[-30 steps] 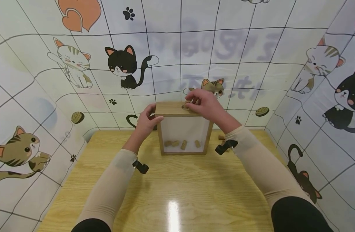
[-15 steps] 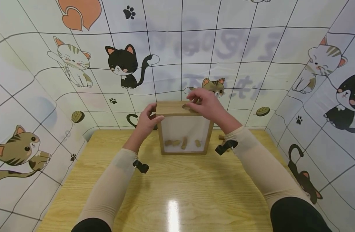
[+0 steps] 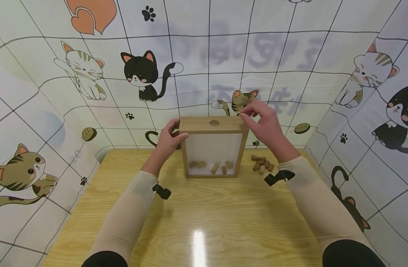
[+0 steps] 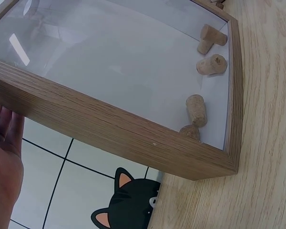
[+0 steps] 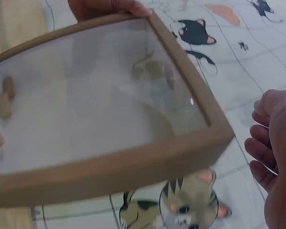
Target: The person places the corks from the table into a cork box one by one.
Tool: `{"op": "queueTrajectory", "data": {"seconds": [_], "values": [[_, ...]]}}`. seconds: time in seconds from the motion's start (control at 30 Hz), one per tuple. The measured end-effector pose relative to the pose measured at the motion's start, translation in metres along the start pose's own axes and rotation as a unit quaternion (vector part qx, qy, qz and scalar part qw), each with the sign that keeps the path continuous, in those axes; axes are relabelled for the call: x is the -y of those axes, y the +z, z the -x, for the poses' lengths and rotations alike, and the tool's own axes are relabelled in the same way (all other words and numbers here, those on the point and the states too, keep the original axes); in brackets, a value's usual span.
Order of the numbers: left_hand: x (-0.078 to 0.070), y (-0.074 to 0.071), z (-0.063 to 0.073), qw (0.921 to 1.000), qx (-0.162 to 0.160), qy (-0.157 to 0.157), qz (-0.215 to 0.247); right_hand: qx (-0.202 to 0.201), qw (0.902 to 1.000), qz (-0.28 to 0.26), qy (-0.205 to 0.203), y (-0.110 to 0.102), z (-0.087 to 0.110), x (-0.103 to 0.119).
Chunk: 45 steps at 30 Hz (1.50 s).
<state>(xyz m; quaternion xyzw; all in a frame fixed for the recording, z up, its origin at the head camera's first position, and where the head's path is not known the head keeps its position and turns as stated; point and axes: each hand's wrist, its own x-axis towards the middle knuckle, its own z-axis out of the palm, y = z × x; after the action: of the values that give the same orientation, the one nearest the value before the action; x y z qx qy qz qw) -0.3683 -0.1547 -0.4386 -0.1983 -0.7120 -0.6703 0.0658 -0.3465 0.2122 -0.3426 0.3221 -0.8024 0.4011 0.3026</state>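
A wooden shadow box (image 3: 214, 129) with a clear front stands upright on the table, a round hole (image 3: 214, 122) in its top. Several corks (image 3: 215, 168) lie along its bottom; the left wrist view shows a cork (image 4: 196, 110) close up behind the pane. My left hand (image 3: 170, 138) grips the box's upper left corner, thumb at the front edge and fingers behind. Off the top right corner hovers my right hand (image 3: 265, 121), fingers loosely bent. In the right wrist view that hand (image 5: 276, 148) is apart from the frame and no cork shows in it.
A small pile of loose corks (image 3: 262, 163) lies on the wooden table (image 3: 204, 215), right of the box. Close behind hangs a cat-print backdrop (image 3: 190, 85), which also runs along both sides.
My right hand has moved from the hole to the right, uncovering it and the loose pile. A cork has dropped inside, and those at the bottom right have shifted. The left hand stays put.
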Motion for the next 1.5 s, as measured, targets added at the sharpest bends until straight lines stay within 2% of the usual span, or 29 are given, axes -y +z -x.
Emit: {"op": "queueTrajectory", "data": {"seconds": [0.23, 0.37, 0.5, 0.67, 0.87, 1.03, 1.27, 1.5], "values": [[0.000, -0.005, 0.000, 1.0000, -0.001, -0.002, -0.001, -0.013, 0.9971, 0.018, 0.073, -0.028, 0.039, -0.027], [0.000, -0.005, -0.001, 1.0000, 0.001, -0.001, 0.006, 0.011, 0.9917, 0.041, 0.121, -0.035, 0.064, -0.044], [-0.002, -0.004, -0.001, 1.0000, -0.003, -0.001, 0.005, 0.061, 0.9793, 0.064, 0.182, -0.038, 0.087, -0.064], [-0.003, -0.006, 0.000, 0.9999, -0.007, -0.008, -0.005, 0.102, 0.9647, 0.075, 0.231, -0.041, 0.114, -0.082], [-0.002, -0.010, 0.000, 0.9998, 0.001, -0.015, -0.015, 0.149, 0.9400, 0.084, 0.295, -0.041, 0.144, -0.110], [-0.001, -0.015, 0.002, 0.9993, 0.022, -0.025, -0.017, 0.181, 0.9260, 0.089, 0.319, -0.037, 0.164, -0.130], [-0.004, -0.019, 0.006, 0.9974, 0.042, -0.047, -0.035, 0.188, 0.9146, 0.093, 0.346, -0.034, 0.185, -0.145], [-0.004, -0.016, 0.006, 0.9973, 0.051, -0.045, -0.027, 0.199, 0.9073, 0.084, 0.361, -0.029, 0.198, -0.151]]}}
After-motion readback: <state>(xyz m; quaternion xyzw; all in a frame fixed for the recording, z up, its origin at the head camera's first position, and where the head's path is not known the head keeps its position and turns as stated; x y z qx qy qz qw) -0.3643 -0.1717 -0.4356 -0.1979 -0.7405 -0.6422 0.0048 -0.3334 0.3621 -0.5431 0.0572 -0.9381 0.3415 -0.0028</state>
